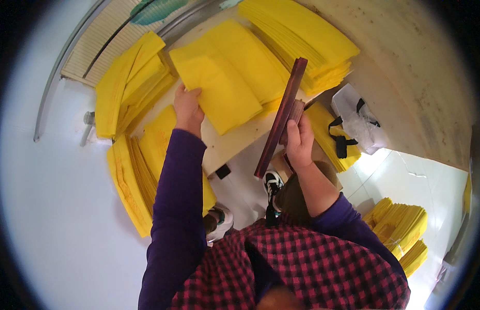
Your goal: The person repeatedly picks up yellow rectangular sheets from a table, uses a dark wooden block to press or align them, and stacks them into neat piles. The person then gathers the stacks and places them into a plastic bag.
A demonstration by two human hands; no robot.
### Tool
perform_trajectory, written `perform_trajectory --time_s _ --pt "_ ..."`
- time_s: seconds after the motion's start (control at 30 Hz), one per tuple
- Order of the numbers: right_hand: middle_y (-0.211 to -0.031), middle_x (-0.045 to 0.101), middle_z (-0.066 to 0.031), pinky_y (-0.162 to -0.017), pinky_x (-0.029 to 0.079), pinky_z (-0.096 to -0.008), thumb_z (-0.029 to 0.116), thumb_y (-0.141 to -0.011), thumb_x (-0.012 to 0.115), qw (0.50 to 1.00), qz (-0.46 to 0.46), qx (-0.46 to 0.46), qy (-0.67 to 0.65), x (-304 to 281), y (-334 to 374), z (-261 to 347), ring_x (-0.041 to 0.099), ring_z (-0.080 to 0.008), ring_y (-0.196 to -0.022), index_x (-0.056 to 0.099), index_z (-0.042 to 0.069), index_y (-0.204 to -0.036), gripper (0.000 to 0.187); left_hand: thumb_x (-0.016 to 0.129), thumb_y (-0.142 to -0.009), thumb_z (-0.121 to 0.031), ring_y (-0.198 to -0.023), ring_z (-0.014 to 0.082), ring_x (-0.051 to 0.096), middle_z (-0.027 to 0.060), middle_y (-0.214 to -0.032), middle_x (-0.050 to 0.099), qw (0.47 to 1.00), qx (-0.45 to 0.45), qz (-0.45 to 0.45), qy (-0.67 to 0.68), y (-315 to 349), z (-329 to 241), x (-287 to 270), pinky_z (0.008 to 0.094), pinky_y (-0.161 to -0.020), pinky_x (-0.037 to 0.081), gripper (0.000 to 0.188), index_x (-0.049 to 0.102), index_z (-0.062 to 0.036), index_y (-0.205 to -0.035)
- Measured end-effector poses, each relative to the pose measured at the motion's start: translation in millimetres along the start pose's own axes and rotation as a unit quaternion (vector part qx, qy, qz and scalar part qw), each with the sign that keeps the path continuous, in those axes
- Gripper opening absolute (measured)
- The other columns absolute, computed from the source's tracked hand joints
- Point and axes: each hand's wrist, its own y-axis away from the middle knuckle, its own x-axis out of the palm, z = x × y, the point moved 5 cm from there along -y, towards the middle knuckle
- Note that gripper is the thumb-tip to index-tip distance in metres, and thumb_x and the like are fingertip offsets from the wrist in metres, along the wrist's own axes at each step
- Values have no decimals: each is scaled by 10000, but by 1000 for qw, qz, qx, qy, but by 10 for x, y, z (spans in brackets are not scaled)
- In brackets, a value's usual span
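Thumb and fingers of my left hand (pixel 189 109) pinch the near left edge of a yellow cloth piece (pixel 219 88), which looks like a flat bag. The cloth lies on the pale table (pixel 224 147), its near corner hanging toward me. My right hand (pixel 300 142) is wrapped round the wooden grip of a long, dark red bar (pixel 282 116). The bar is held tilted above the table's right end, its far tip in front of a thick stack of yellow cloth (pixel 307 39). What the bar's underside looks like is hidden.
Left of the table stand more yellow stacks (pixel 129 88) and folded yellow bundles (pixel 147 160). At right are a white container (pixel 353 111) with black straps and clear plastic, and tied yellow bundles (pixel 397 227) on the floor. A large stained pale board (pixel 405 77) bounds the far right.
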Motion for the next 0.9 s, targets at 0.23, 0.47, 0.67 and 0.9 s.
perform_trajectory --time_s 0.23,0.47,0.67,0.9 --pt "-717 522 -13 -552 427 -248 183 -916 502 999 10 -32 -11 15 28 -35 486 -79 -629 517 15 -954 173 437 -804 115 -945 301 600 169 -1109 555 992 -81 -91 -42 968 284 -799 416 -808 524 384 423 19 -1175" --pt "-693 529 -28 -560 435 -274 182 -898 535 993 78 -73 55 184 115 120 490 -100 -621 511 8 -933 179 466 -772 126 -962 296 597 171 -1123 557 996 -41 -68 -49 1302 452 -777 378 -811 517 444 406 35 -1203" --pt "-665 536 -176 -566 439 -363 241 -866 564 947 177 -130 235 602 159 602 560 -294 -615 476 -5 -880 262 588 -705 32 -1132 364 478 246 -1267 444 913 145 -58 -376 1370 451 -831 402 -969 390 606 380 87 -1271" --pt "-695 539 -199 -590 429 -388 279 -860 543 910 253 -147 295 1154 -7 664 538 -319 -660 472 -19 -851 306 622 -761 -198 -1256 437 299 300 -1323 360 728 156 -35 -666 1336 694 -684 468 -1064 228 611 401 58 -1269"
